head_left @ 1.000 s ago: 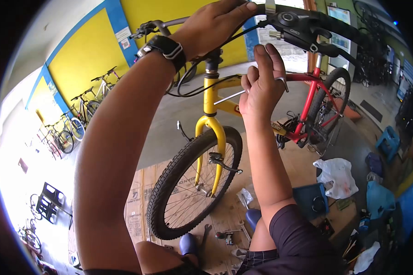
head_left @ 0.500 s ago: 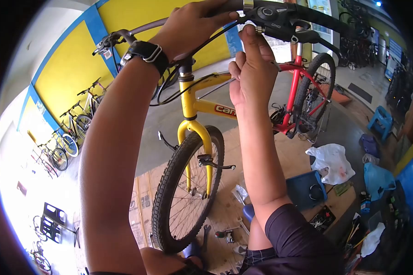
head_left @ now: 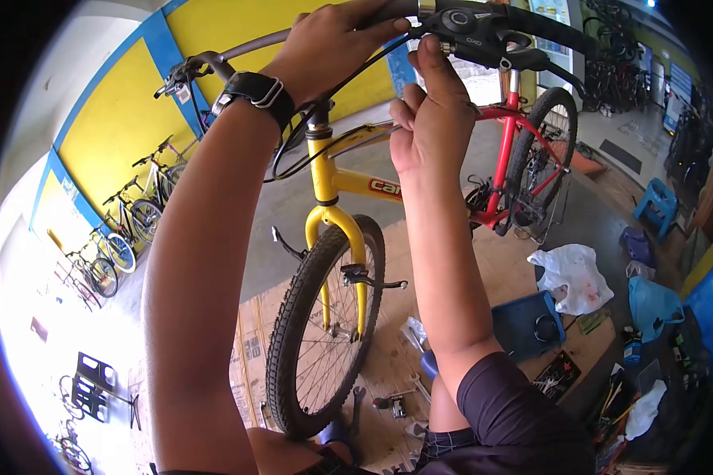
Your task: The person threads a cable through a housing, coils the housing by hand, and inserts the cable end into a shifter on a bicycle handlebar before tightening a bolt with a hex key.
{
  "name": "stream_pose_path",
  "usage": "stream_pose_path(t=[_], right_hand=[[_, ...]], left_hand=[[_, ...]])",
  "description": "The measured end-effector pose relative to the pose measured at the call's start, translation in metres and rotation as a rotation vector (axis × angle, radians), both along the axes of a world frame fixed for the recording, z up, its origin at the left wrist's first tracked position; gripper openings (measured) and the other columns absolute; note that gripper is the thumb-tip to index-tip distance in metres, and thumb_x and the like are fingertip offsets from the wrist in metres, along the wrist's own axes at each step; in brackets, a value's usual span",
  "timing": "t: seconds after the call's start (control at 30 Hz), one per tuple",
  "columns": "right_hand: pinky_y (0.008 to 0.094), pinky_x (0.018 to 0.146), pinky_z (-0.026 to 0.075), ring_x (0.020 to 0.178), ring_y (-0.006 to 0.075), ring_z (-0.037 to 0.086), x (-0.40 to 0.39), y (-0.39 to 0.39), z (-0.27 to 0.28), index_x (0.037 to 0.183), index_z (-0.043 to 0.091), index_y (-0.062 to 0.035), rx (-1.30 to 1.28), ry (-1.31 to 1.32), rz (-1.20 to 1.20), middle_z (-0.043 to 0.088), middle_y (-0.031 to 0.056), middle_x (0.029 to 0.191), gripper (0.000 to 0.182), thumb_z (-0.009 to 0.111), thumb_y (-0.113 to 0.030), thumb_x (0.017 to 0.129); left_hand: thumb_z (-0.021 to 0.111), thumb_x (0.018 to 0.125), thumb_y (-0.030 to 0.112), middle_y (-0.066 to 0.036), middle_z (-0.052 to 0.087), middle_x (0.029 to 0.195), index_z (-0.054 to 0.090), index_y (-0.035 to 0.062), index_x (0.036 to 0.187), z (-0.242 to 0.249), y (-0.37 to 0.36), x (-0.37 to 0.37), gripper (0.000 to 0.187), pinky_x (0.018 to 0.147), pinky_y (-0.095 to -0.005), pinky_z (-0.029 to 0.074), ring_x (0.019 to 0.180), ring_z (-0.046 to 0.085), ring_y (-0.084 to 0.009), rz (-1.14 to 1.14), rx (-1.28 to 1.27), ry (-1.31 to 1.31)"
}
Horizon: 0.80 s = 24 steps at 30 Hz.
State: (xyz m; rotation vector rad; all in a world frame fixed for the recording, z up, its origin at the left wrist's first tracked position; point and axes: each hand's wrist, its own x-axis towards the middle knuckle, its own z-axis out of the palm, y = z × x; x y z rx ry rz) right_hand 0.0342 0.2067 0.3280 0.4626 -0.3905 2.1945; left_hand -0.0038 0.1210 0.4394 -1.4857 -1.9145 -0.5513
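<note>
My left hand, with a dark-strapped watch on its wrist, is closed over the handlebar of a yellow and red bicycle. Its thumb stretches toward the clamp of the brake lever. Just under that lever, my right hand is closed, thumb up, pinching at the small metal barrel adjuster where the cable enters. Part of the adjuster is hidden by the thumb. Black cables loop down in front of the frame. The front wheel stands upright, with brake arms on the fork.
Cardboard lies under the front wheel. Wrenches, a blue tray and a white plastic bag are on the floor nearby. A blue stool stands at the right. Other bicycles line the yellow wall.
The view has shifted slightly. Both hands keep their places on the handlebar and at the adjuster, with the right thumb showing only a slight shift.
</note>
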Motion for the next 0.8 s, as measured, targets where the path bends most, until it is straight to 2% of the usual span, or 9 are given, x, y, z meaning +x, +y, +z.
stream_pose_path(t=[0.1,0.2,0.43,0.57,0.67,0.7,0.8], right_hand=[[0.0191,0.043,0.021,0.045,0.0006,0.027,-0.004,0.001,-0.003,0.092,0.068,-0.006,0.009,0.033,-0.041,0.066,-0.0019,0.082,0.024,0.083,-0.023,0.082],[0.0188,0.043,0.021,0.045,0.0006,0.028,-0.001,-0.003,-0.002,0.094,0.068,-0.006,-0.002,0.018,-0.054,0.065,-0.002,0.083,0.023,0.081,-0.022,0.084],[0.0189,0.041,0.019,0.046,0.0003,0.027,0.003,-0.008,0.001,0.098,0.068,-0.0076,-0.008,0.039,-0.023,0.066,-0.0018,0.087,0.018,0.076,-0.021,0.089],[0.0183,0.041,0.02,0.047,0.0,0.028,-0.001,-0.006,0.001,0.102,0.069,-0.0034,-0.008,0.044,-0.063,0.07,0.0036,0.094,0.023,0.076,-0.022,0.089],[0.0183,0.042,0.02,0.049,0.0008,0.026,-0.004,-0.002,0.0,0.102,0.069,-0.0021,0.032,0.047,-0.072,0.069,0.0032,0.092,0.025,0.076,-0.022,0.089],[0.0185,0.042,0.02,0.05,0.0011,0.027,-0.005,-0.002,0.0,0.101,0.069,-0.0011,0.04,0.06,-0.086,0.069,0.0024,0.091,0.026,0.076,-0.023,0.089],[0.0193,0.041,0.021,0.051,0.0019,0.029,-0.012,0.004,-0.004,0.101,0.068,0.0013,0.047,0.032,-0.11,0.068,0.004,0.093,0.031,0.076,-0.026,0.089]], left_hand=[[0.059,0.097,0.03,-0.015,0.068,0.12,0.06,0.0059,0.13,0.001,0.001,0.003,0.041,0.094,-0.0371,0.05,0.111,0.066,-0.0295,0.033,-0.012,0.011],[0.058,0.097,0.031,-0.015,0.069,0.119,0.061,0.0078,0.13,0.001,0.0,0.005,0.04,0.093,-0.0375,0.05,0.11,0.066,-0.0301,0.008,-0.02,-0.063],[0.058,0.097,0.034,-0.014,0.07,0.115,0.064,0.0128,0.126,0.0,0.002,0.0,0.037,0.09,-0.04,0.051,0.106,0.066,-0.0322,0.053,0.005,0.01],[0.058,0.096,0.036,-0.014,0.07,0.113,0.064,0.0148,0.126,0.001,-0.001,-0.001,0.037,0.091,-0.0419,0.051,0.106,0.066,-0.033,0.018,0.0,-0.023],[0.058,0.095,0.037,-0.014,0.07,0.113,0.064,0.0153,0.126,0.001,-0.003,0.0,0.038,0.093,-0.0436,0.049,0.106,0.065,-0.0343,0.043,-0.005,0.049],[0.057,0.095,0.037,-0.014,0.07,0.113,0.063,0.0153,0.126,0.0,-0.009,0.006,0.039,0.094,-0.0443,0.048,0.107,0.065,-0.0351,-0.022,-0.009,0.039],[0.056,0.096,0.037,-0.014,0.07,0.112,0.064,0.0167,0.125,-0.001,-0.001,-0.002,0.036,0.094,-0.0448,0.048,0.107,0.065,-0.0348,0.052,0.001,0.042]])
